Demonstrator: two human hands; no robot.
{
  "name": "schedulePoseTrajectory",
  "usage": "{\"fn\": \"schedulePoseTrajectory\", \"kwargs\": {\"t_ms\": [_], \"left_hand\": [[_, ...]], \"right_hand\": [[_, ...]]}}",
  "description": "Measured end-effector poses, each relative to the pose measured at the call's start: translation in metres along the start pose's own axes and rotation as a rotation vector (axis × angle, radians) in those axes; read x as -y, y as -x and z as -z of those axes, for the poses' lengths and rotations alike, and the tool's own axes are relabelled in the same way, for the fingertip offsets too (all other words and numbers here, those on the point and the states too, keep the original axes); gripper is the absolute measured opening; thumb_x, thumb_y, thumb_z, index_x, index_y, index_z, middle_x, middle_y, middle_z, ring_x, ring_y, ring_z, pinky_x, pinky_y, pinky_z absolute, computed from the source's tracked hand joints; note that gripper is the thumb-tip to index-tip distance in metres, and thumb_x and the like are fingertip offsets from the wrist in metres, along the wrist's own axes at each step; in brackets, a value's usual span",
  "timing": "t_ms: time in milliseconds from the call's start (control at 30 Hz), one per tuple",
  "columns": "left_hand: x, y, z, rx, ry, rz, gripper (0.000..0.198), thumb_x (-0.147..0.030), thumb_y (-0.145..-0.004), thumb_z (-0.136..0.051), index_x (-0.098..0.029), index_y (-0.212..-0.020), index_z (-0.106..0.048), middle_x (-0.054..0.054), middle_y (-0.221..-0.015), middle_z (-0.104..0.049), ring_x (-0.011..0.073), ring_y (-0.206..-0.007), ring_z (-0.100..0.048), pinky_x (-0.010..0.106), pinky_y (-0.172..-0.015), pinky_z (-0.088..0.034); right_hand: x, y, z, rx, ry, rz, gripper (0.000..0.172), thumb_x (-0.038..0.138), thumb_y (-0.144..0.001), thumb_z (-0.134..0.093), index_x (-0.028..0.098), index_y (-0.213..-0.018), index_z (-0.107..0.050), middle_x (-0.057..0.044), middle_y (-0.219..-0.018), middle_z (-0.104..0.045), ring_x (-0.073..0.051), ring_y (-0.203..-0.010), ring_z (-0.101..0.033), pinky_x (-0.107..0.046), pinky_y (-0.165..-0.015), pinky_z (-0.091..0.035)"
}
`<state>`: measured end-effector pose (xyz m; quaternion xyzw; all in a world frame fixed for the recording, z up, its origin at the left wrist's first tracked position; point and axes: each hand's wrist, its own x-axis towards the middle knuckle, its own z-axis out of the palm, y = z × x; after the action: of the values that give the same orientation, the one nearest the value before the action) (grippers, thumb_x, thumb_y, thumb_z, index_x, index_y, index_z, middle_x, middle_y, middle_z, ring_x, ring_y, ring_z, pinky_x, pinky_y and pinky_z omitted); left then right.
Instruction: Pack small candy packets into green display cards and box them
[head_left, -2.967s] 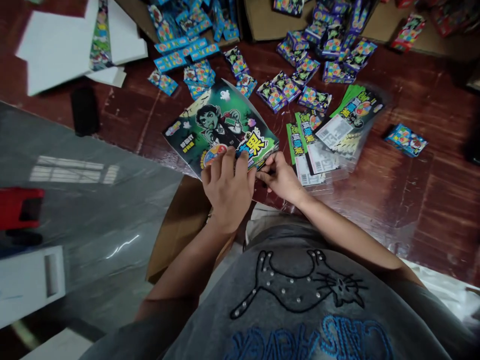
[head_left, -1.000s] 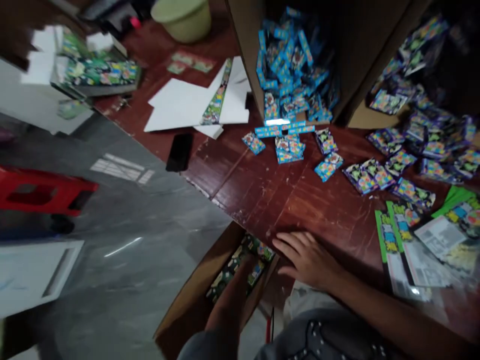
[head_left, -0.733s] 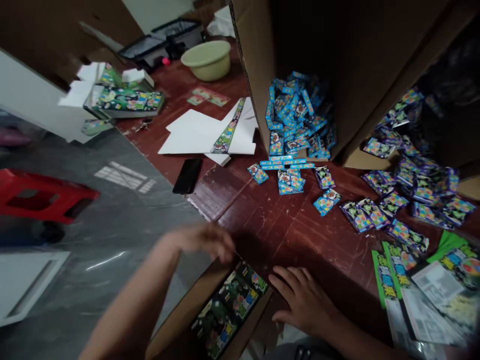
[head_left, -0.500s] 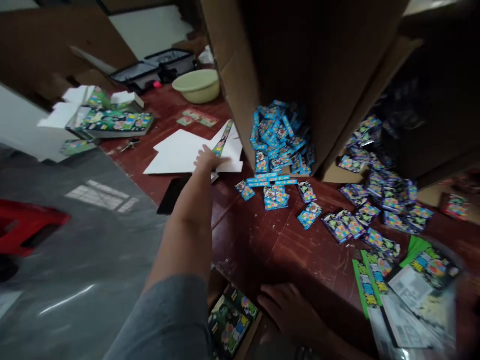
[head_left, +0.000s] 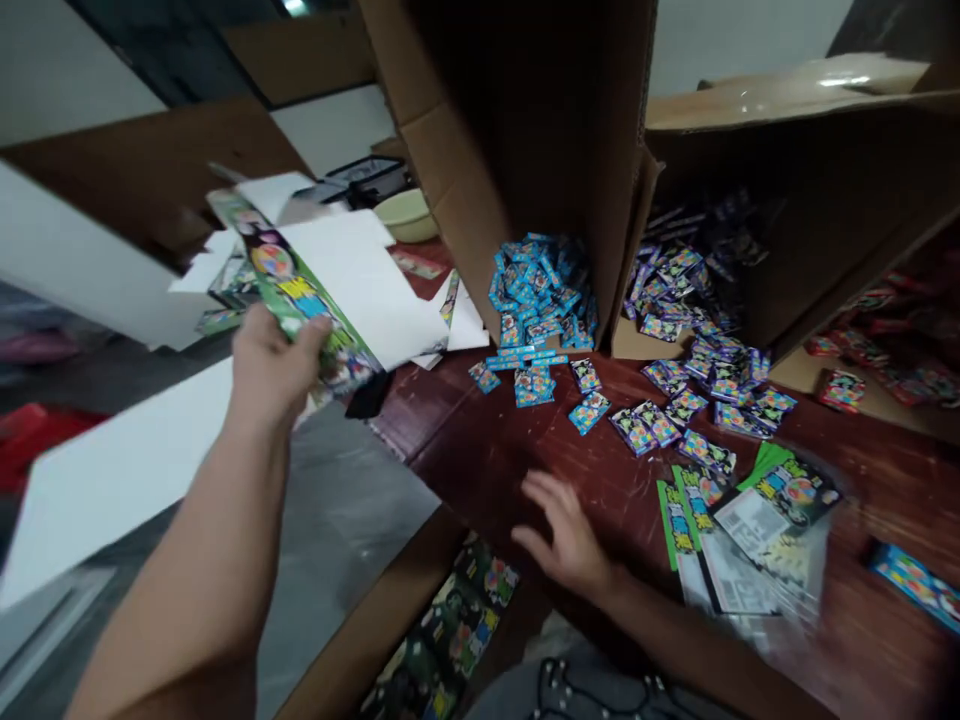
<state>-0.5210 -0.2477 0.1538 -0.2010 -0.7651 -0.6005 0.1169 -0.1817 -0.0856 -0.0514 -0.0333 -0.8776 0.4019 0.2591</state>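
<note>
My left hand (head_left: 274,365) is closed on a partly folded cardboard box (head_left: 300,290), raised at the left edge of the table. Its green printed side panel faces me, and white flaps stick out around it. A wide white panel (head_left: 127,460) hangs below my wrist and seems to belong to the same box. My right hand (head_left: 566,535) holds nothing; its fingers are spread over the dark red table (head_left: 480,430). Just right of it lie clear bags with green printed headers (head_left: 720,510).
Upright cartons hold blue packets (head_left: 540,285), purple packets (head_left: 682,280) and red packets (head_left: 885,340); several packets lie in front. Below the table edge, an open carton (head_left: 375,620) contains dark printed boxes (head_left: 457,630). A pale basin (head_left: 405,215) stands behind.
My left hand has picked up the cardboard box from the white pieces on the table and swung it left and toward me. My right hand has risen, fingers spreading. The view has shifted.
</note>
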Motion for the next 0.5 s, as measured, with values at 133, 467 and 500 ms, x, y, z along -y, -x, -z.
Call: {"fn": "schedulePoseTrajectory", "kwargs": {"t_ms": [133, 467, 500], "left_hand": [[-0.015, 0.172, 0.005, 0.231, -0.014, 0.139, 0.032, -0.045, -0.084, -0.085, -0.027, -0.105, -0.07, -0.001, -0.102, -0.079, 0.0208, -0.088, -0.069, 0.036, -0.082, -0.061], [-0.055, 0.175, -0.036, 0.06, 0.458, 0.276, 0.058, -0.051, -0.097, -0.069, -0.042, -0.149, -0.043, -0.006, -0.115, -0.073, 0.0098, -0.064, -0.063, 0.029, -0.064, -0.056], [-0.056, 0.175, -0.046, 0.186, 0.437, 0.308, 0.058, -0.05, -0.097, -0.069, -0.04, -0.149, -0.047, -0.004, -0.109, -0.074, 0.0081, -0.058, -0.057, 0.026, -0.056, -0.051]], "right_hand": [[0.035, -0.055, 0.049, -0.218, -0.032, -0.039, 0.048, 0.046, -0.108, -0.05, 0.017, -0.146, -0.054, -0.021, -0.143, -0.065, -0.031, -0.137, -0.06, -0.052, -0.116, -0.051], [0.088, -0.039, 0.17, 0.539, 0.239, 0.418, 0.035, 0.028, -0.108, -0.047, 0.036, -0.131, -0.072, 0.0, -0.081, -0.071, -0.015, -0.066, -0.057, -0.028, -0.057, -0.041], [0.099, -0.04, 0.176, 0.626, 0.247, 0.475, 0.038, 0.026, -0.108, -0.048, 0.038, -0.135, -0.071, 0.001, -0.076, -0.07, -0.015, -0.062, -0.054, -0.028, -0.056, -0.038]]}}
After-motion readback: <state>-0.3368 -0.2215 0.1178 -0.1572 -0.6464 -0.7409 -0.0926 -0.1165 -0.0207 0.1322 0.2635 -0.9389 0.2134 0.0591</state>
